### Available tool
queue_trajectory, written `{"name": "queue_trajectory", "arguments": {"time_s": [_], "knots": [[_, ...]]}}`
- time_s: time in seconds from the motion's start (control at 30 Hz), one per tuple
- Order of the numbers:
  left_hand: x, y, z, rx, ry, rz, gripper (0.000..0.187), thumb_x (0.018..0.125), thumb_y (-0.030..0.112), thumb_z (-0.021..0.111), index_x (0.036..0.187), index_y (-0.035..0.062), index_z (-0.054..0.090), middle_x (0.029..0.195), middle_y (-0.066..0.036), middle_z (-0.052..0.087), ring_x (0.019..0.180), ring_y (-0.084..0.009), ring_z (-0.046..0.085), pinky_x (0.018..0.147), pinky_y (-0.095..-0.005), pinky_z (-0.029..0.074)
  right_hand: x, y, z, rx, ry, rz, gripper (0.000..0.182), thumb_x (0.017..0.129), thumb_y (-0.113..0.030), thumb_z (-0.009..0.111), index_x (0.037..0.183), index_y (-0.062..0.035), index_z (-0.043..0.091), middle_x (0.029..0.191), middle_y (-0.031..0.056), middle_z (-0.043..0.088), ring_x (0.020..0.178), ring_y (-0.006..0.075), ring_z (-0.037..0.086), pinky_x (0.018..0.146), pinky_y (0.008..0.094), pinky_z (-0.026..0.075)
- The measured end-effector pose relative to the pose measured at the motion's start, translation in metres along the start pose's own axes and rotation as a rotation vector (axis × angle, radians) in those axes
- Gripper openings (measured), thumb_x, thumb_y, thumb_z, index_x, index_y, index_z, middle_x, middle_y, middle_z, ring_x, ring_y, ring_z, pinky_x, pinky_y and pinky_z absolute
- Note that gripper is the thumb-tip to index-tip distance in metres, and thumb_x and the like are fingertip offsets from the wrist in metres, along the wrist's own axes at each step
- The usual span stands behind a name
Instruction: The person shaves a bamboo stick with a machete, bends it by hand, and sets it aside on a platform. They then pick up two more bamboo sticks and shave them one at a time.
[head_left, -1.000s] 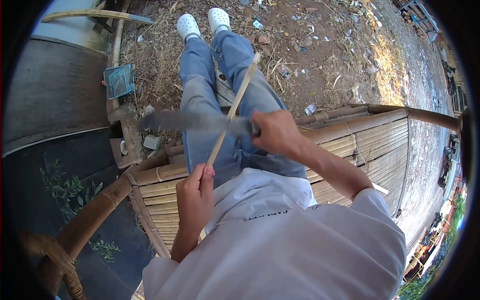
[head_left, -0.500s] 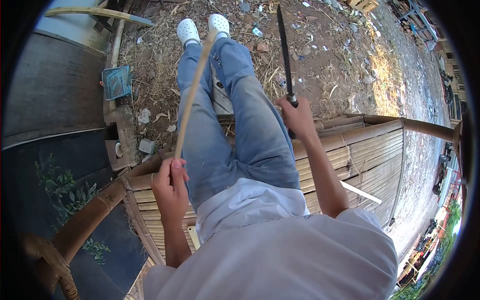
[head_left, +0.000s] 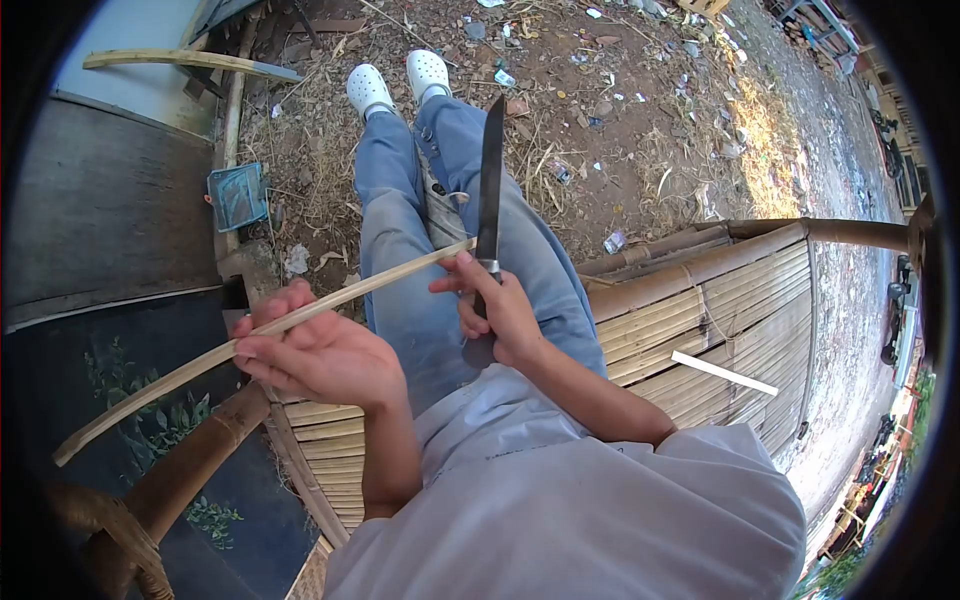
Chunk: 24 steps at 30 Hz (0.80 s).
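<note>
A long, slightly curved bamboo strip [head_left: 345, 293] slants across my lap from lower left to upper right. My left hand [head_left: 325, 355] is closed around its middle, palm turned up. My right hand [head_left: 500, 310] grips the dark handle of a large knife [head_left: 490, 185], its blade pointing away from me, upright in view. The strip's right end meets the blade just above the handle, beside my right thumb and index finger. Below both hands lie my legs in blue jeans [head_left: 415, 270].
I sit on a bamboo slat bench [head_left: 740, 310] with a pale strip [head_left: 725, 373] lying on it at right. A blue basket [head_left: 238, 196] stands on the littered ground [head_left: 600, 130]. Another curved bamboo piece [head_left: 190, 60] leans at upper left, near a dark panel [head_left: 110, 190].
The strip has swung from pointing away from me to lying crosswise, its end now at the knife. My right hand has brought the knife inward to the left; my left palm has turned up.
</note>
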<state>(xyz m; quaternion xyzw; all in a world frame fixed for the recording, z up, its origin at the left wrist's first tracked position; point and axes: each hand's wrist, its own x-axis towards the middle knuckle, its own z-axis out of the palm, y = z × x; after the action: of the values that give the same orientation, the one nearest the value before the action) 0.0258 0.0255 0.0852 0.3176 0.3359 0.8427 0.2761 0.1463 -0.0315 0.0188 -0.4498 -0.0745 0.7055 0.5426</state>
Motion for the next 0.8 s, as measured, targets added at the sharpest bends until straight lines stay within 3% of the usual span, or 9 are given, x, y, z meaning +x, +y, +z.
{"name": "queue_trajectory", "arguments": {"time_s": [0.07, 0.13, 0.3, 0.37, 0.43, 0.5, 0.63, 0.73, 0.8], "knots": [[-0.024, -0.006, -0.009, 0.003, 0.043, -0.08, 0.027, 0.102, 0.031, 0.037, 0.104, 0.006, 0.045, 0.089, -0.009, 0.055, 0.08, -0.0162, 0.055, 0.075, -0.0305, 0.049, 0.012, -0.006, -0.015, 0.094, 0.038, -0.031, 0.036, 0.094, -0.034, 0.055, 0.114, -0.004, 0.056, 0.095, 0.0089, 0.063, 0.042, 0.0038, 0.032, 0.042, 0.0208, 0.03], [-0.044, -0.004, -0.028, 0.043, -0.097, -0.351, 0.03, 0.101, 0.032, 0.037, 0.112, 0.0046, 0.044, 0.119, -0.015, 0.054, 0.112, -0.0209, 0.053, 0.095, -0.0392, 0.047, 0.021, -0.01, -0.03, 0.187, 0.072, -0.058, 0.031, 0.093, -0.031, 0.058, 0.11, -0.0053, 0.057, 0.094, 0.0066, 0.062, 0.042, 0.0033, 0.032, 0.043, 0.0208, 0.031], [-0.069, 0.022, -0.048, 0.082, -0.183, -0.805, 0.043, 0.102, 0.03, 0.037, 0.131, -0.0025, 0.04, 0.133, -0.023, 0.047, 0.118, -0.0258, 0.052, 0.095, -0.0383, 0.047, 0.035, -0.034, -0.077, 0.261, 0.276, -0.262, 0.022, 0.084, -0.015, 0.07, 0.09, -0.0085, 0.05, 0.084, 0.0049, 0.059, 0.047, 0.0055, 0.038, 0.046, 0.0234, 0.035], [-0.048, 0.043, -0.06, 0.476, -0.994, -1.192, 0.039, 0.101, 0.024, 0.04, 0.122, -0.0068, 0.051, 0.121, -0.024, 0.056, 0.106, -0.0265, 0.06, 0.089, -0.0352, 0.05, 0.035, -0.055, -0.095, 0.23, 0.294, -0.32, 0.022, 0.084, -0.014, 0.07, 0.09, -0.0081, 0.05, 0.082, 0.0044, 0.058, 0.047, 0.0058, 0.038, 0.046, 0.0236, 0.035], [-0.03, 0.062, -0.056, 0.66, -1.101, -1.005, 0.034, 0.099, 0.02, 0.046, 0.108, -0.0105, 0.059, 0.108, -0.023, 0.063, 0.096, -0.0251, 0.064, 0.081, -0.0328, 0.052, 0.035, -0.073, -0.1, 0.201, 0.315, -0.367, 0.022, 0.084, -0.012, 0.069, 0.091, -0.0077, 0.049, 0.081, 0.0039, 0.057, 0.048, 0.006, 0.039, 0.046, 0.0239, 0.035], [-0.011, 0.061, -0.051, 0.661, -0.994, -0.078, 0.027, 0.094, 0.019, 0.054, 0.103, -0.0053, 0.063, 0.09, -0.016, 0.068, 0.083, -0.0186, 0.066, 0.071, -0.0274, 0.05, 0.029, -0.095, -0.095, 0.047, 0.44, -0.412, 0.015, 0.087, -0.01, 0.065, 0.085, -0.0121, 0.051, 0.072, -0.0027, 0.05, 0.045, 0.0029, 0.035, 0.043, 0.0209, 0.032], [0.011, 0.02, -0.061, 0.996, -1.135, -0.023, 0.025, 0.095, 0.02, 0.054, 0.101, -0.0025, 0.064, 0.08, -0.012, 0.067, 0.072, -0.0134, 0.063, 0.066, -0.0271, 0.05, 0.033, -0.115, -0.098, 0.072, 0.347, -0.458, 0.015, 0.087, -0.01, 0.066, 0.085, -0.0116, 0.051, 0.072, -0.0028, 0.051, 0.045, 0.0029, 0.035, 0.043, 0.0204, 0.032], [0.004, 0.014, -0.073, 0.83, -1.183, -1.111, 0.031, 0.098, 0.027, 0.05, 0.105, 0.0002, 0.063, 0.066, 0.0, 0.055, 0.059, -0.0051, 0.05, 0.054, -0.0196, 0.041, 0.033, -0.126, -0.089, -0.067, 0.341, -0.526, 0.018, 0.088, -0.017, 0.067, 0.082, -0.0098, 0.051, 0.068, -0.0022, 0.051, 0.044, 0.0028, 0.036, 0.043, 0.0196, 0.031], [-0.003, 0.015, -0.08, 0.829, -1.191, -1.032, 0.031, 0.098, 0.027, 0.049, 0.104, 0.0004, 0.063, 0.065, 0.001, 0.052, 0.057, -0.0043, 0.046, 0.052, -0.0196, 0.036, 0.026, -0.129, -0.083, -0.17, 0.362, -0.503, 0.021, 0.088, -0.02, 0.067, 0.08, -0.0095, 0.051, 0.064, -0.0024, 0.05, 0.044, 0.0027, 0.036, 0.042, 0.0198, 0.031]]}}
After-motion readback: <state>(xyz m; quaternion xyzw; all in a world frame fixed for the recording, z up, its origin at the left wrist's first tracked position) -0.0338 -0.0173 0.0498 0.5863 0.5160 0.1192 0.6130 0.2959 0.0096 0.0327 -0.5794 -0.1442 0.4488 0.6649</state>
